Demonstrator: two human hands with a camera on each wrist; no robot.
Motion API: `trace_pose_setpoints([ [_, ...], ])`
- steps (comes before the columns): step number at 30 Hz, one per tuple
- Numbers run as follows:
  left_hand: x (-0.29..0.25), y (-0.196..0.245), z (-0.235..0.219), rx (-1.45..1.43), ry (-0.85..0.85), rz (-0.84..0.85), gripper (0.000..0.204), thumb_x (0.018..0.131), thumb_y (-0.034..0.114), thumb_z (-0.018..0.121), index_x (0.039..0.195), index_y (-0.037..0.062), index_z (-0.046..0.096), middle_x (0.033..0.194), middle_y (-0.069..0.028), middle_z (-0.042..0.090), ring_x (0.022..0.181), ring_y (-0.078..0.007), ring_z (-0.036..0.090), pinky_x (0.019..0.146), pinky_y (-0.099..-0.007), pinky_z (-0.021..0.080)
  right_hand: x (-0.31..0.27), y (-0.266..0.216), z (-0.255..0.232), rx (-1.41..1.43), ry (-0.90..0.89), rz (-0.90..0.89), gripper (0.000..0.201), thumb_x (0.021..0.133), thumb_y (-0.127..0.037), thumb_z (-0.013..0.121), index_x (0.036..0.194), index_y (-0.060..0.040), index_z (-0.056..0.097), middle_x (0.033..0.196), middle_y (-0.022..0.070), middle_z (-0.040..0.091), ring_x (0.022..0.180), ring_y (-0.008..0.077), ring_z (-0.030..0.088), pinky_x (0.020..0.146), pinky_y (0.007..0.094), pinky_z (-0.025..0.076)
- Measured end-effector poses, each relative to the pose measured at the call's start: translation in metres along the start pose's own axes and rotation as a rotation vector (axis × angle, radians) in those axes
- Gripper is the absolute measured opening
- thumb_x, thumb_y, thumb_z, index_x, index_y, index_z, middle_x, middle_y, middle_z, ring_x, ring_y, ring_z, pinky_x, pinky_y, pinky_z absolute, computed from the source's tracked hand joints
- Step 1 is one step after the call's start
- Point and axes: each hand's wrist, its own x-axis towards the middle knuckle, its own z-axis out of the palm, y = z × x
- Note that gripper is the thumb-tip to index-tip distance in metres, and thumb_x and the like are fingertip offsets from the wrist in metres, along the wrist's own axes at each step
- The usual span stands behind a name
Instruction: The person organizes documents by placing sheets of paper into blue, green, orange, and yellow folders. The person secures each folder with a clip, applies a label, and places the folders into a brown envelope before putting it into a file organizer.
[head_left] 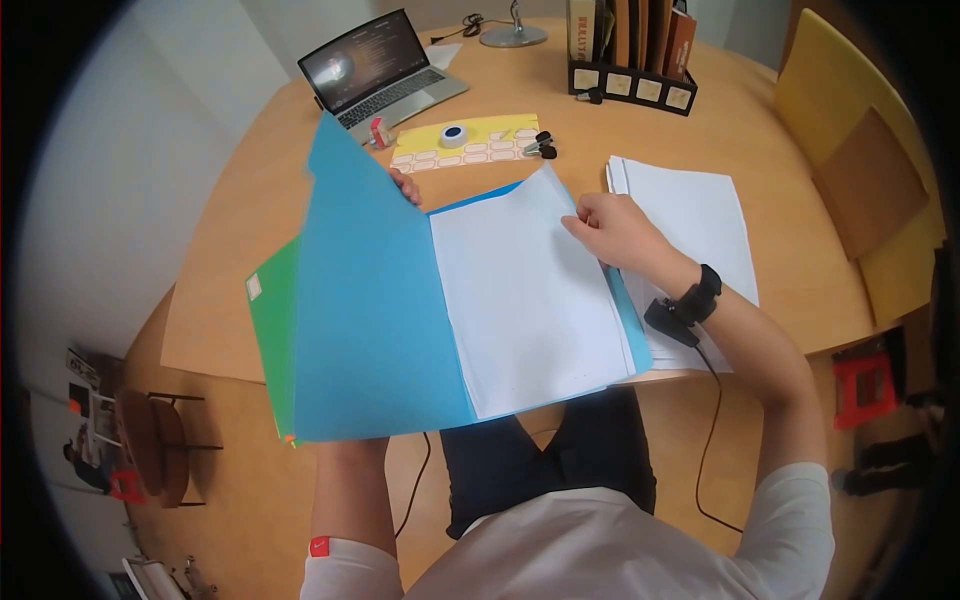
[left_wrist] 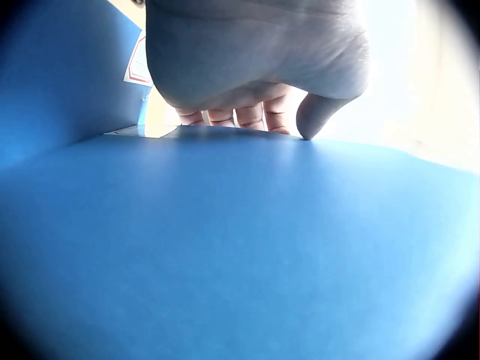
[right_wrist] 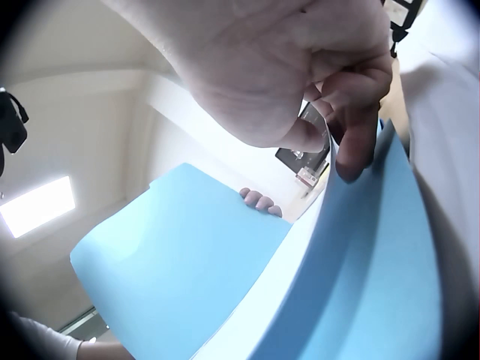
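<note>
Left hand [head_left: 405, 186] fingers curled over raised blue folder [head_left: 370, 320] cover, right hand [head_left: 612, 228] pinching paper [head_left: 525, 290] edge (inside folder), table [head_left: 760, 150] beneath

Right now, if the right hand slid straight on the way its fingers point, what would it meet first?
Likely the left hand gripping the raised blue folder cover; the right hand pinches the white sheets, pointing leftward. Depth is unclear.
</note>
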Motion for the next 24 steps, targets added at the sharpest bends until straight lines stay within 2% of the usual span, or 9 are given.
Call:
trace_pose_setpoints([
  [3, 0.000, 0.002, 0.003, 0.082, 0.073, -0.014, 0.026, 0.100, 0.024, 0.061, 0.119, 0.0061, 0.061, 0.096, -0.0057, 0.063, 0.094, -0.0178, 0.061, 0.083, -0.0310, 0.049, 0.007, 0.011, 0.005, -0.227, 0.075, -0.181, 0.031, 0.096, -0.026, 0.062, 0.083, 0.0017, 0.068, 0.068, 0.0153, 0.068, 0.063, 0.0301, 0.068, 0.062, 0.0399, 0.055],
  [6, -0.001, 0.005, 0.021, 0.250, 0.193, -0.042, 0.026, 0.100, 0.023, 0.062, 0.120, 0.0060, 0.061, 0.097, -0.0054, 0.064, 0.094, -0.0170, 0.061, 0.083, -0.0303, 0.048, 0.002, 0.006, -0.002, -0.384, 0.124, -0.202, 0.030, 0.096, -0.027, 0.060, 0.086, -0.0001, 0.070, 0.073, 0.0158, 0.069, 0.066, 0.0324, 0.067, 0.066, 0.0421, 0.055],
  [9, -0.004, 0.012, 0.049, 0.583, 0.357, -0.131, 0.027, 0.099, 0.022, 0.063, 0.121, 0.0058, 0.061, 0.098, -0.0052, 0.064, 0.094, -0.0162, 0.061, 0.083, -0.0296, 0.048, 0.009, 0.012, -0.011, -0.311, 0.224, -0.129, 0.029, 0.095, -0.027, 0.062, 0.087, -0.0010, 0.070, 0.073, 0.0179, 0.068, 0.065, 0.0331, 0.067, 0.066, 0.0415, 0.054],
  [12, -0.008, 0.004, 0.074, 0.798, 0.421, -0.211, 0.027, 0.098, 0.020, 0.064, 0.121, 0.0057, 0.061, 0.098, -0.0050, 0.065, 0.095, -0.0154, 0.061, 0.083, -0.0288, 0.048, 0.028, 0.049, -0.013, -0.018, 0.334, -0.216, 0.028, 0.096, -0.028, 0.064, 0.086, -0.0020, 0.070, 0.068, 0.0137, 0.066, 0.059, 0.0249, 0.063, 0.060, 0.0364, 0.050],
  [15, -0.011, -0.007, 0.097, 0.737, 0.344, -0.186, 0.032, 0.093, 0.011, 0.069, 0.124, 0.0043, 0.063, 0.103, -0.0033, 0.067, 0.096, -0.0098, 0.060, 0.081, -0.0238, 0.047, 0.051, 0.089, -0.009, 0.499, 0.177, 0.025, 0.029, 0.100, -0.029, 0.063, 0.082, -0.0063, 0.065, 0.062, -0.0014, 0.053, 0.055, 0.0063, 0.046, 0.052, 0.0245, 0.036],
  [17, -0.013, -0.005, 0.109, 0.894, 0.379, -0.365, 0.037, 0.092, 0.011, 0.072, 0.127, 0.0072, 0.062, 0.105, -0.0019, 0.066, 0.096, -0.0107, 0.059, 0.081, -0.0244, 0.048, 0.050, 0.095, -0.012, 0.643, 0.135, 0.027, 0.030, 0.100, -0.028, 0.062, 0.084, -0.0045, 0.067, 0.065, -0.0015, 0.056, 0.059, 0.0061, 0.049, 0.055, 0.0242, 0.038],
  [19, -0.013, -0.011, 0.107, 1.039, 0.334, -0.344, 0.035, 0.090, 0.009, 0.071, 0.125, 0.0082, 0.066, 0.107, -0.0019, 0.067, 0.096, -0.0125, 0.059, 0.089, -0.0286, 0.048, 0.048, 0.098, -0.014, 0.682, 0.128, 0.015, 0.029, 0.100, -0.028, 0.062, 0.084, -0.0048, 0.067, 0.066, -0.0024, 0.056, 0.060, 0.0053, 0.048, 0.056, 0.0230, 0.038],
  [22, -0.013, -0.013, 0.099, 1.301, 0.237, -0.251, 0.033, 0.087, 0.005, 0.070, 0.120, 0.0054, 0.070, 0.108, -0.0030, 0.069, 0.096, -0.0149, 0.060, 0.087, -0.0307, 0.050, 0.049, 0.095, -0.007, 0.616, 0.112, -0.015, 0.027, 0.101, -0.028, 0.061, 0.085, -0.0075, 0.066, 0.068, -0.0038, 0.055, 0.059, 0.0041, 0.044, 0.055, 0.0210, 0.034],
  [24, -0.014, -0.013, 0.098, 1.298, 0.257, -0.264, 0.032, 0.086, 0.002, 0.068, 0.118, 0.0042, 0.072, 0.108, -0.0051, 0.071, 0.099, -0.0167, 0.061, 0.090, -0.0323, 0.050, 0.048, 0.093, -0.007, 0.581, 0.118, 0.018, 0.027, 0.102, -0.027, 0.061, 0.085, -0.0070, 0.066, 0.068, -0.0037, 0.055, 0.060, 0.0042, 0.046, 0.055, 0.0210, 0.035],
])
